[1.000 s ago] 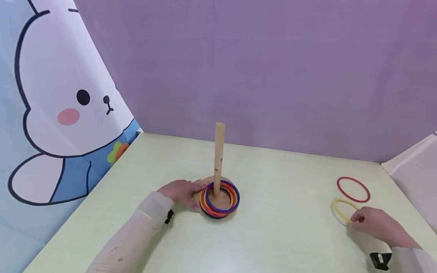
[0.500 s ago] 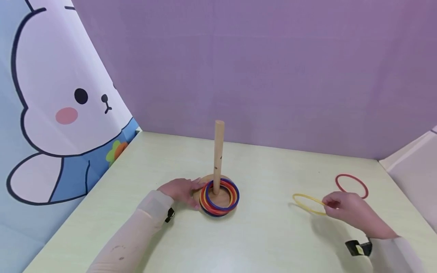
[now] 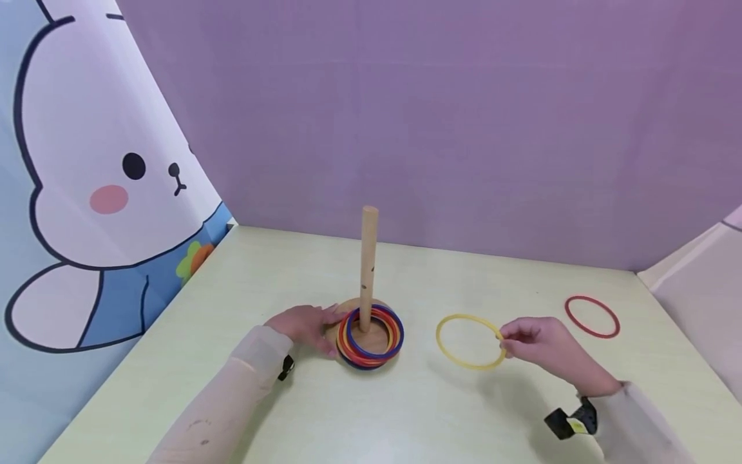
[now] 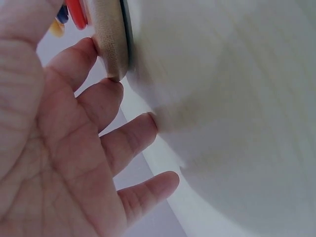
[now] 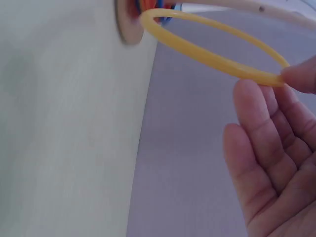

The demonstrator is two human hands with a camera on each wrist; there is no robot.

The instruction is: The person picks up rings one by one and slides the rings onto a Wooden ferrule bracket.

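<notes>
A round wooden base with an upright wooden peg stands mid-table. Several rings in blue, red and yellow lie stacked around the peg's foot, a blue ring on top. My left hand rests against the base's left side. In the left wrist view its fingers are spread, with fingertips at the base's edge. My right hand pinches a yellow ring by its right side, between thumb and fingers. The ring is raised over the table, right of the base, nearly level.
One red ring lies flat at the table's right. A purple cloth hangs behind the table. On the left is a blue panel with a cartoon animal; a white panel borders the right side.
My right hand has lifted the yellow ring off the table at the right and carried it left toward the peg. My left hand and the base have stayed in place.
</notes>
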